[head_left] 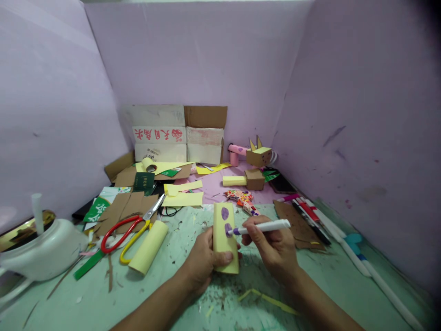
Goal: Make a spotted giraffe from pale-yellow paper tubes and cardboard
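My left hand [203, 264] is wrapped round the lower part of a yellow paper-covered tube [224, 239], holding it upright over the green mat. Two purple ovals are drawn on the tube's upper face. My right hand [274, 248] pinches a white marker with a purple tip [265, 226]; the tip touches the lower purple oval.
A second yellow tube [149, 247] and red-and-yellow scissors [129, 229] lie to the left. A white pot [41, 253] stands at far left. Several markers [312, 216] lie at right on cardboard. Cardboard boxes [179, 134], scraps and small cardboard figures [258, 157] fill the back. Purple walls enclose the space.
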The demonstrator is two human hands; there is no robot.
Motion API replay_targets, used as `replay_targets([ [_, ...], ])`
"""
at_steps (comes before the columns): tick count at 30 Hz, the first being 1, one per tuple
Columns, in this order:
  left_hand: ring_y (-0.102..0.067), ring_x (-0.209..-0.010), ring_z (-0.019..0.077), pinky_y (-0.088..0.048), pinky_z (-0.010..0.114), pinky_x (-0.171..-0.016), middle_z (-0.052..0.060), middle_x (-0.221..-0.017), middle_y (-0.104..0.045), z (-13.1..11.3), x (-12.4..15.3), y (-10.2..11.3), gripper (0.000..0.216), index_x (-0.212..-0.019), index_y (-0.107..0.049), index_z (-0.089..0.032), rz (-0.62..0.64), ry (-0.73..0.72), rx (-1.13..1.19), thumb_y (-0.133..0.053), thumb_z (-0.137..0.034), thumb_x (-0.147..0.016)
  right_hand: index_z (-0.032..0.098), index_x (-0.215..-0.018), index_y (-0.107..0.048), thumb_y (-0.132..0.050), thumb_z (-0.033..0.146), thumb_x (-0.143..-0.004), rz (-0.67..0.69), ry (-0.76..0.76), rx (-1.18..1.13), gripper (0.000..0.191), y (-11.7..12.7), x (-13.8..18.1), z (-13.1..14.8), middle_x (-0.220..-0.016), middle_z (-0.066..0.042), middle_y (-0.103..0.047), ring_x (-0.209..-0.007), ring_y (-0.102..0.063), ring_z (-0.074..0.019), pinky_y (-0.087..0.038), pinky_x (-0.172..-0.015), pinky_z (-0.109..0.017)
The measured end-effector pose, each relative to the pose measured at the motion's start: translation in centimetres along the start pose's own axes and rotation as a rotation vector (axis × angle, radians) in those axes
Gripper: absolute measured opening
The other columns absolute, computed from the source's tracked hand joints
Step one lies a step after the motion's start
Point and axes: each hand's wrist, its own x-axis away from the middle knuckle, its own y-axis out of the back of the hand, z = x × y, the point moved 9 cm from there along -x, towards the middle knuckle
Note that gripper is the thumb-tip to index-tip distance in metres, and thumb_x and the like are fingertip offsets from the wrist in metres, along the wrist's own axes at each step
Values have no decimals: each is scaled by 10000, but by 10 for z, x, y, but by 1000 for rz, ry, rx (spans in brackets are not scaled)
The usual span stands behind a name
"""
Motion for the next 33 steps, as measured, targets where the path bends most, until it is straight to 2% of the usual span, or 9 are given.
replay_targets([
  [15, -637, -699, 201, -508, 297, -635, 95, -844, -716, 1, 0, 1, 592, -976, -598, -113, 5, 4, 3, -832, -165, -435, 174, -791, -631, -561, 312, -913, 10, 5, 12, 197, 1, 1, -2, -531, -3, -654, -439, -630, -143, -473, -424, -223],
  [24, -626, -730, 201, -501, 288, -645, 96, -845, -711, 0, 2, -1, 607, -996, -591, -107, 10, -8, -19, -823, -167, -438, 170, -801, -645, -548, 329, -921, -21, -5, 30, 221, 2, 0, -7, -595, -19, -651, -513, -640, -155, -505, -494, -253],
  [30, -630, -744, 200, -498, 286, -661, 83, -852, -705, 0, 1, -1, 588, -997, -607, -113, 14, -10, -14, -827, -159, -454, 173, -816, -640, -567, 301, -911, 7, -6, -27, 175, 0, 1, -6, -556, -3, -650, -464, -631, -147, -481, -445, -234],
  [33, -632, -728, 199, -503, 288, -656, 87, -846, -712, 1, 0, 1, 601, -995, -604, -111, 1, -3, -20, -832, -165, -442, 177, -803, -639, -566, 287, -912, -26, 3, -14, 171, 4, 1, -6, -558, 2, -638, -474, -620, -142, -478, -465, -238],
])
